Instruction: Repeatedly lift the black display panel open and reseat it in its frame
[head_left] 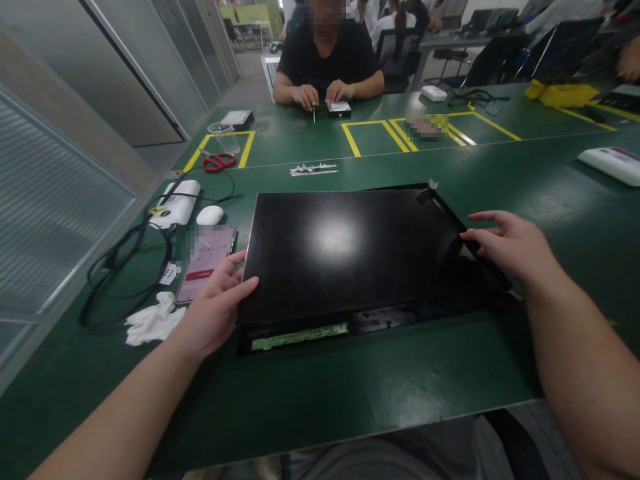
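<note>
A glossy black LCD panel (320, 273) lies across a black frame (400, 315) on the green table. Along the near edge, a narrow green circuit board (300, 337) shows at the left. My left hand (220, 300) grips the panel's left edge, thumb on top and fingers at the side, partly hidden beneath. At the right edge, my right hand (510, 243) has its thumb by the frame's rim and its index finger stretched out above, apart from the thumb. The panel sits shifted leftward, so the frame's right rim (480, 260) is exposed.
A phone (205, 267), white mouse (210, 215), crumpled white cloth (155, 320), black cables (135, 247) and red scissors (219, 162) lie at the left. Small metal strips (314, 170) lie beyond the panel. Opposite, a person (327, 67) handles a hard drive (339, 109).
</note>
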Motion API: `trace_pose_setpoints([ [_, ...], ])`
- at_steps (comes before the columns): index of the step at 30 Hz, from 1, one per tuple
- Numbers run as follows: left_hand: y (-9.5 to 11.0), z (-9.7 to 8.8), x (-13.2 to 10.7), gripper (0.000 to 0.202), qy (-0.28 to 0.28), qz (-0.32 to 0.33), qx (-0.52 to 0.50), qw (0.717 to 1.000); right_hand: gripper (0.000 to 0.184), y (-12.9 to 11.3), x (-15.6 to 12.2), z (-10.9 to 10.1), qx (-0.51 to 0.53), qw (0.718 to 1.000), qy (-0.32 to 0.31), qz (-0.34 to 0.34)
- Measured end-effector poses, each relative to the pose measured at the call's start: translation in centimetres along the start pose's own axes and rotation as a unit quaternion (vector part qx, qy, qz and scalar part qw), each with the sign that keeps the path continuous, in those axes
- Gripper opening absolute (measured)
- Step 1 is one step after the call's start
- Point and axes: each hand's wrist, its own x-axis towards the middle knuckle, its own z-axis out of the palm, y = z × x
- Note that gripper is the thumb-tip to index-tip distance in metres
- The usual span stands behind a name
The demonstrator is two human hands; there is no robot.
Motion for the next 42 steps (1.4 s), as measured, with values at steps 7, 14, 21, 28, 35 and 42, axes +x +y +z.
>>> trace_pose_setpoints([
  [7,-0.3,0.0,0.1,0.066,0.002,0.018,0.017,1.000,0.051,-0.2,-0.1,-0.1,-0.014,1.000,-0.003,0.003],
  [14,-0.5,-0.1,0.0,0.059,-0.002,0.017,0.033,0.999,0.049,-0.3,0.0,-0.2,-0.014,1.000,0.000,0.012],
  [21,-0.3,0.2,-0.1,0.059,-0.006,0.022,0.032,0.999,0.042,0.2,0.4,-0.4,-0.043,0.999,-0.005,0.005],
  [28,0.0,0.6,-0.3,0.063,0.009,0.014,0.030,0.999,0.035,0.5,0.7,-0.4,-0.069,0.998,-0.013,0.008],
  [35,-0.2,0.3,-0.3,0.061,-0.014,0.017,0.030,0.999,0.036,1.1,1.0,-0.5,-0.062,0.998,-0.027,0.010],
  [42,-0.5,-0.1,-0.2,0.062,-0.034,0.026,0.014,0.999,0.035,0.9,0.9,-0.5,-0.058,0.998,-0.025,0.008],
])
